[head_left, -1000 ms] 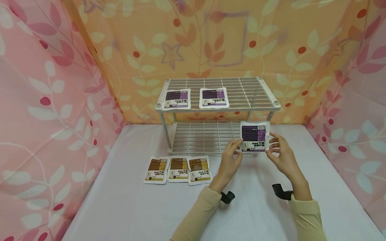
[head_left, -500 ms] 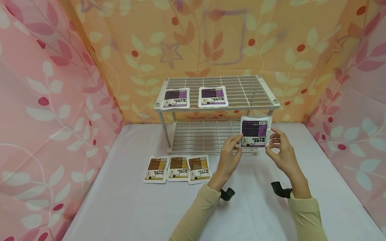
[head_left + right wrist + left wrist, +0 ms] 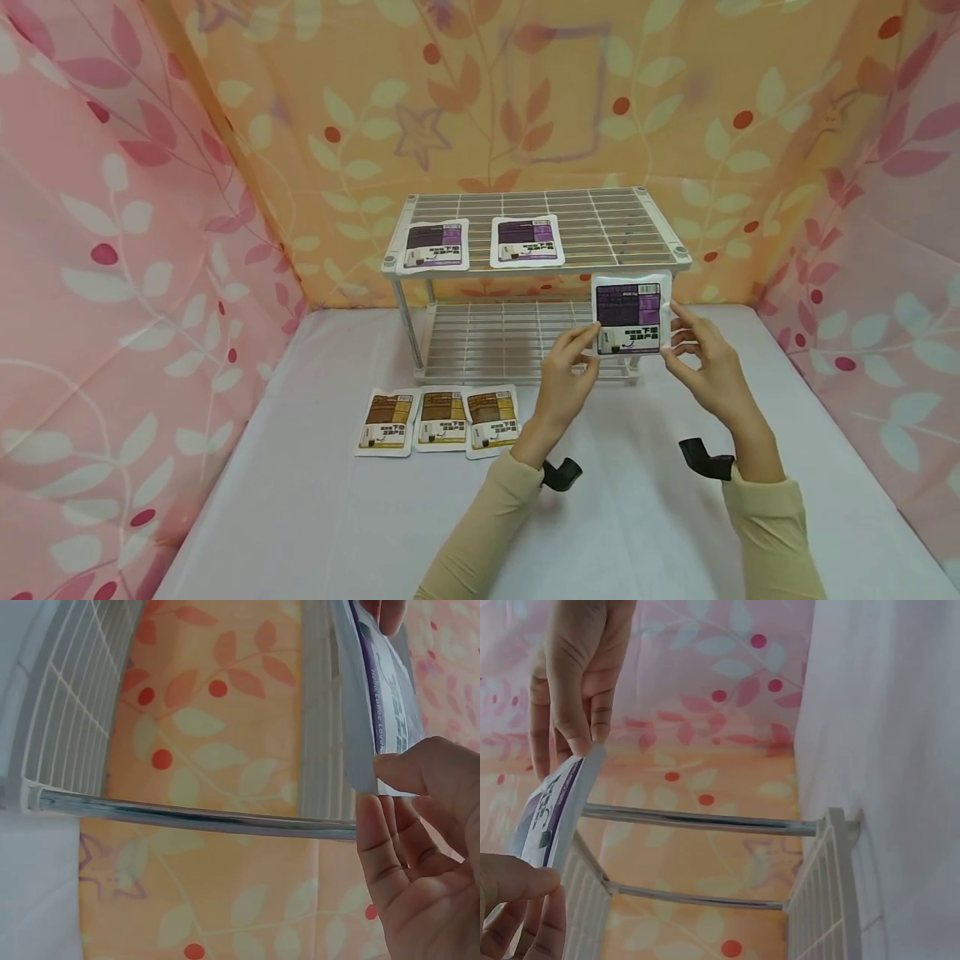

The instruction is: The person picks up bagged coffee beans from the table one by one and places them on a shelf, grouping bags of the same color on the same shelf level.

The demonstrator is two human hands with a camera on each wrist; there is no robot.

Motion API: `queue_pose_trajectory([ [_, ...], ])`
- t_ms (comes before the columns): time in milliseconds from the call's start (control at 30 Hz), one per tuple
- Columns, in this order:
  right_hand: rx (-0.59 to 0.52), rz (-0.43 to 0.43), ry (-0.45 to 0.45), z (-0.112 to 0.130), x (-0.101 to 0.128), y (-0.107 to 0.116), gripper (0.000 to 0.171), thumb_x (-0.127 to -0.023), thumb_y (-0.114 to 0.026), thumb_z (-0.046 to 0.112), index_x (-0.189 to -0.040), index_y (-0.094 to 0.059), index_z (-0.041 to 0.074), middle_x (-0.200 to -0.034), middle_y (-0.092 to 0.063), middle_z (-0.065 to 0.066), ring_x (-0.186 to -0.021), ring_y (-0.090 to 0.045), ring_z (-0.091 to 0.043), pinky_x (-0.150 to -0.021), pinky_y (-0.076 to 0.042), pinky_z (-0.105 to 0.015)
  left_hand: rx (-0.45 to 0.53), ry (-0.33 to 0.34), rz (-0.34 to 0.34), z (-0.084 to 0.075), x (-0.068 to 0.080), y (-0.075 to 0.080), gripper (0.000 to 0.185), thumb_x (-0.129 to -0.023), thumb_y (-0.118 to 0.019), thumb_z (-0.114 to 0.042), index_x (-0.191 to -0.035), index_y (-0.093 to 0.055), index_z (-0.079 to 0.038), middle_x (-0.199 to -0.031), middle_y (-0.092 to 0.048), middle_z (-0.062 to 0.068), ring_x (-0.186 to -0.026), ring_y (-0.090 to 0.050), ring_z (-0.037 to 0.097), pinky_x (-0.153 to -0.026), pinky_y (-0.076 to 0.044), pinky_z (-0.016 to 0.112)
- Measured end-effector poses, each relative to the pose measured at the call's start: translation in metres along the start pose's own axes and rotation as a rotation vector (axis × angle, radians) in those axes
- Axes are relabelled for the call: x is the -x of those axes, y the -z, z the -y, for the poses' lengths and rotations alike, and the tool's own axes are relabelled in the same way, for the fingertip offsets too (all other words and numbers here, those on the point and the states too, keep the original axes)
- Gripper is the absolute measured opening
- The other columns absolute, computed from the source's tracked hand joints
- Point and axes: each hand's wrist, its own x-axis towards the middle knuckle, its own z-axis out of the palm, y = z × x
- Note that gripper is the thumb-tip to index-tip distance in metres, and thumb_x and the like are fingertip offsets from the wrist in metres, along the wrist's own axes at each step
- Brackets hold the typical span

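Rising between both hands, the purple pouch (image 3: 630, 317) is now sitting higher than in the two earlier head views: its top edge is overlapping the front rail of the rack's top shelf (image 3: 536, 225), where before it hung level with the lower shelf (image 3: 510, 337). Judgement: the pouch is being carried up toward the free right half of the top shelf, at about 1 o'clock from the hands.

The left hand (image 3: 568, 379) is pinching the pouch's left lower edge between thumb and fingers; the right hand (image 3: 705, 367) is pinching its right edge in the same manner. In the left wrist view, the pouch (image 3: 555, 814) is showing edge-on as a thin, slightly bowed sheet; in the right wrist view, the pouch (image 3: 379, 705) is showing a white sealed margin and purple printed face.

Materials:
- Pouch: flat, square, rounded corners, glossy flexible film, white border, purple and black label.
- Rack: white-coated wire grid, two tiers, shiny metal posts (image 3: 195, 817), plastic corner caps.
- Two matching purple pouches (image 3: 480, 243) are lying flat on the left half of the top shelf, at 11 o'clock from the hands.
- Three brown pouches (image 3: 438, 421) are lying in a row on the table, touching or slightly overlapping, at 9 o'clock from the left hand.
- Table cover (image 3: 315, 508): pale lilac cloth, smooth.
- Surrounding walls (image 3: 112, 250): leaf-print fabric, pink and orange.
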Motion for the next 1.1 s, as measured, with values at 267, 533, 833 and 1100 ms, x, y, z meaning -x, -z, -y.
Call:
queue_pose_trajectory([
  [267, -0.018, -0.027, 0.004, 0.029, -0.008, 0.007, 0.067, -0.072, -0.064, -0.02, -0.134, -0.046, -0.002, -0.103, -0.053, -0.009, -0.088, -0.052, 0.0, -0.077, -0.042, -0.002, 0.041, 0.011, -0.001, -0.032, -0.015, 0.017, 0.04, -0.079, -0.061, 0.015, -0.118, -0.058, 0.009, -0.117, -0.056, 0.02, -0.101, -0.059, 0.027, -0.076, -0.053, 0.02],
  [533, -0.008, -0.031, 0.0, 0.021, -0.013, 0.008, 0.072, -0.068, -0.07, -0.02, -0.133, -0.048, 0.0, -0.11, -0.053, -0.021, -0.088, -0.05, 0.005, -0.08, -0.039, 0.0, 0.085, 0.018, -0.004, -0.031, -0.022, 0.017, 0.04, -0.079, -0.063, 0.014, -0.118, -0.058, 0.009, -0.121, -0.052, 0.023, -0.102, -0.058, 0.032, -0.076, -0.054, 0.023],
  [833, 0.02, -0.086, 0.033, 0.011, -0.019, 0.007, 0.066, -0.068, -0.07, -0.019, -0.129, -0.054, 0.002, -0.113, -0.055, -0.019, -0.086, -0.049, 0.007, -0.081, -0.038, 0.0, -0.023, -0.046, 0.007, -0.022, -0.027, 0.016, 0.042, -0.079, -0.068, 0.005, -0.12, -0.061, -0.002, -0.129, -0.05, 0.01, -0.101, -0.058, 0.018, -0.083, -0.048, 0.014],
  [1100, 0.053, -0.152, 0.092, 0.016, -0.025, 0.008, 0.047, -0.067, -0.07, -0.019, -0.111, -0.065, -0.003, -0.121, -0.056, -0.017, -0.086, -0.05, 0.005, -0.081, -0.04, -0.003, -0.113, -0.112, 0.015, -0.023, -0.035, 0.02, 0.033, -0.083, -0.066, -0.002, -0.116, -0.064, -0.002, -0.128, -0.052, 0.01, -0.11, -0.054, 0.016, -0.092, -0.043, 0.014],
])
